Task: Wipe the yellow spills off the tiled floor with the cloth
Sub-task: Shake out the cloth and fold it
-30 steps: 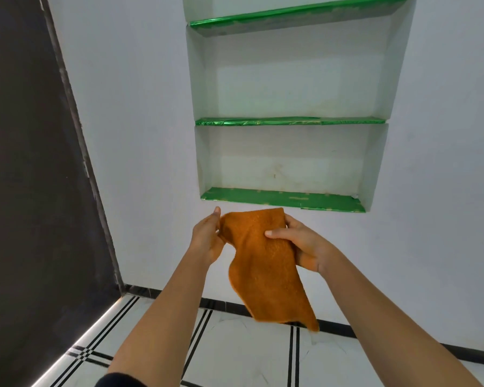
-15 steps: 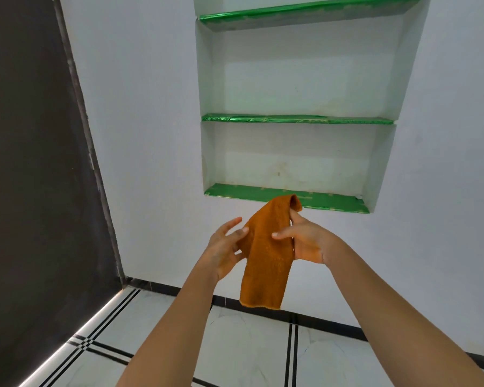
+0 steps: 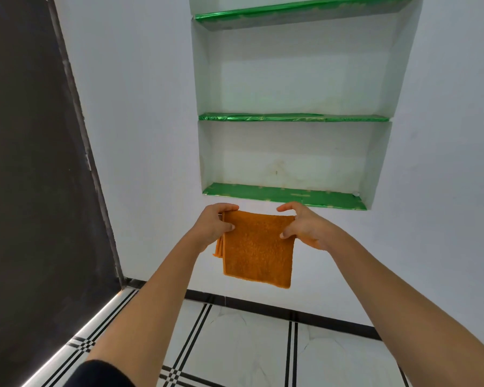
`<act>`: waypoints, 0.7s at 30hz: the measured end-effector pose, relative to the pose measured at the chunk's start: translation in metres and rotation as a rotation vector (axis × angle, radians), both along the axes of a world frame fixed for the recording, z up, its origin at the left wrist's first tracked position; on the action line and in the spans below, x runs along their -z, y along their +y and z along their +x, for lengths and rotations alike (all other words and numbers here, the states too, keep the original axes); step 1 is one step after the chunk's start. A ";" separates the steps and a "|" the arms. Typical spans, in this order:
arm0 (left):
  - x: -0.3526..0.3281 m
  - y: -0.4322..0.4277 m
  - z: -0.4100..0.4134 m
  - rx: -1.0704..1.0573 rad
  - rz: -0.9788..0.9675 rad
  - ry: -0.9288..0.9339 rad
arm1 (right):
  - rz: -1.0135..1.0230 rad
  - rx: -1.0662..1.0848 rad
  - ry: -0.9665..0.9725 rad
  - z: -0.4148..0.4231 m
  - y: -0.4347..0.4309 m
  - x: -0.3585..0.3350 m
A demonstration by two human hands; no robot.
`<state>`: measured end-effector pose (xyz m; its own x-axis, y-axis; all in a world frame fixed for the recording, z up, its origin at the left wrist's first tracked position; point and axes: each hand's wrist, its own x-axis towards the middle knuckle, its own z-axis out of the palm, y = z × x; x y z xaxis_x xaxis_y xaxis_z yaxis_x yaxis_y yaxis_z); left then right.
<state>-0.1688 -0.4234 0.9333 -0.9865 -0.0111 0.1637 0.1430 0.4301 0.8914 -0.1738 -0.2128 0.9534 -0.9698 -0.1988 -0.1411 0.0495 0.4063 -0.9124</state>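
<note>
Holding the folded cloth at chest height, both hands engaged

Far left, a dark wall panel (image 3: 25, 163) runs down to the tiled floor (image 3: 235, 344), which is white with black line borders. No yellow spill shows on the part of the floor in view.

My left arm reaches forward and up from the lower left, a dark sleeve (image 3: 101, 372) at its near end. My left hand (image 3: 214, 226) is closed on the upper left corner of the cloth (image 3: 259, 248), thumb across the front face and fingers curled over the top edge. Loose folded layers of the cloth show just below this hand.

The cloth is orange, folded to a rough square, and hangs flat between my hands, clear of the floor and in front of the white wall (image 3: 151, 135).

My right hand (image 3: 305, 227) pinches the upper right corner, thumb on the front edge, index finger raised and extended above the top edge. My right arm extends from the lower right, elbow out of frame.

Above and behind the hands, a wall niche with green shelves (image 3: 285, 195) sits recessed in the wall.
</note>
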 end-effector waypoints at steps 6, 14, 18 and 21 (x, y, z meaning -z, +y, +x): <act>-0.007 -0.005 0.000 0.058 -0.244 -0.013 | 0.110 0.136 0.114 -0.001 -0.001 0.002; -0.003 -0.004 -0.002 0.031 -0.268 0.028 | 0.262 0.119 0.285 -0.005 0.001 0.000; -0.001 -0.005 0.000 0.016 -0.099 0.008 | 0.141 0.124 0.252 -0.002 0.007 -0.001; 0.000 -0.006 0.004 0.058 0.151 -0.069 | 0.009 0.065 0.187 0.002 0.008 -0.003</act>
